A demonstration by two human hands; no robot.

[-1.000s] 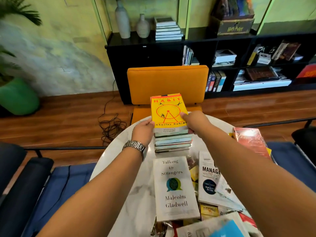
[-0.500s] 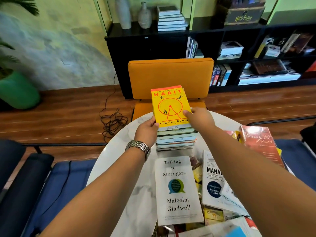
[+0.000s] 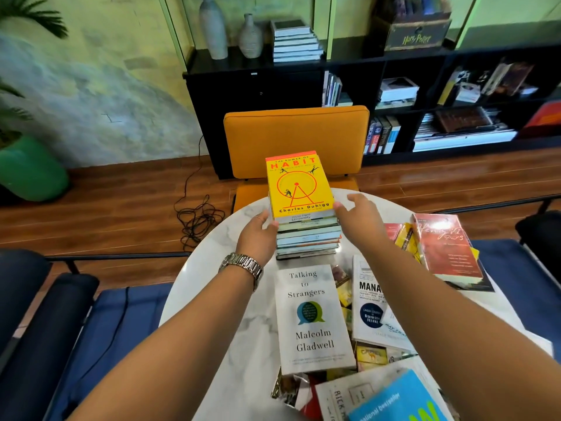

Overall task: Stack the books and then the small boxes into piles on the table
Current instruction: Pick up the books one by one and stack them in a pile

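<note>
Head view first, nearest my end of the white marble table (image 3: 243, 329): a blue-covered book (image 3: 403, 402) and a white one lie overlapped at the bottom edge, with small boxes (image 3: 372, 355) jumbled between and under the loose books. Just beyond them the white "Talking to Strangers" book (image 3: 312, 317) lies flat, face up, and beside it on the right a white management book (image 3: 370, 308) is partly hidden by my right forearm. Farther right, a red book (image 3: 446, 247) sits tilted on top of other things near the table's edge. Past these, my left hand (image 3: 258, 233), with a metal watch (image 3: 243, 265) on the wrist, is loosely open with its fingers at the left side of the book stack (image 3: 308, 238); I cannot tell if they touch it. My right hand (image 3: 359, 217) is spread open at the stack's right side, holding nothing. The yellow Habit book (image 3: 299, 185) lies on top of that stack, face up. Behind the table stands an orange chair (image 3: 296, 138), then a black bookshelf (image 3: 394, 74) against the wall.
</note>
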